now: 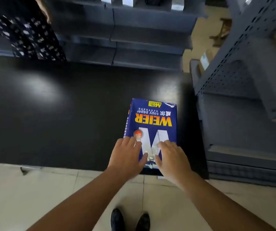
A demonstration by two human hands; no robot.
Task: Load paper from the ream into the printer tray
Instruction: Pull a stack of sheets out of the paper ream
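Observation:
A blue wrapped ream of copy paper (152, 117) with yellow lettering lies flat on the black table (59, 114), near its front right corner. My left hand (127, 155) rests on the ream's near left part, fingers spread. My right hand (172, 157) lies on its near right part, fingers spread too. Both hands touch the top of the wrapper and neither is closed around it. No printer or printer tray is in view.
Grey metal shelving (243, 97) stands close on the right of the table, and more grey shelves (134, 39) run behind it. A person in a dark patterned dress (27, 35) stands at the far left. Pale floor tiles (34, 197) lie below the table's front edge.

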